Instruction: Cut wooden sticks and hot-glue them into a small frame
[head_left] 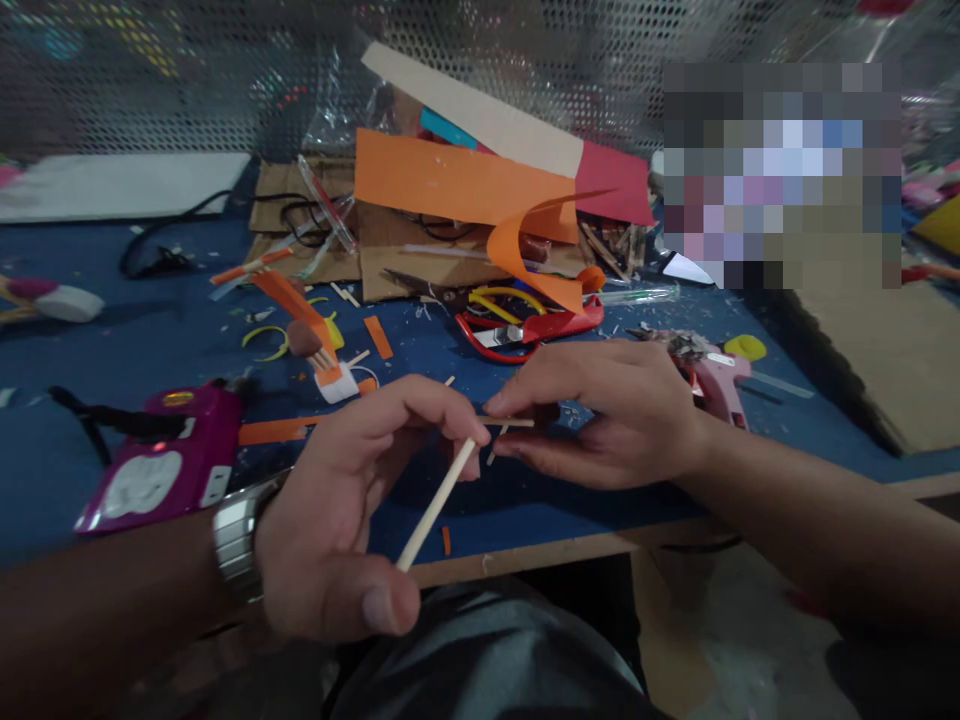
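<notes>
Between the thumb and fingers of my left hand (352,500) is a thin pale wooden stick (436,505), slanting up toward the right. My right hand (600,410) is just right of my left fingertips, low over the blue tabletop (525,505). Its thumb and index finger are curved with a gap between them. A short wooden stick (514,422) shows in that gap, and a smaller one appears by the thumb. Whether the right fingers touch these sticks is hard to see. Left of the hands stands a small figure (306,340) of orange strips, a brown rounded piece and sticks.
Scissors with yellow handles (510,300) and a red cutter (562,322) lie beyond the hands. A pink glue gun (720,385) is at right, a purple box with a cord (161,465) at left. Orange paper (450,180) and cardboard (405,270) are piled at the back.
</notes>
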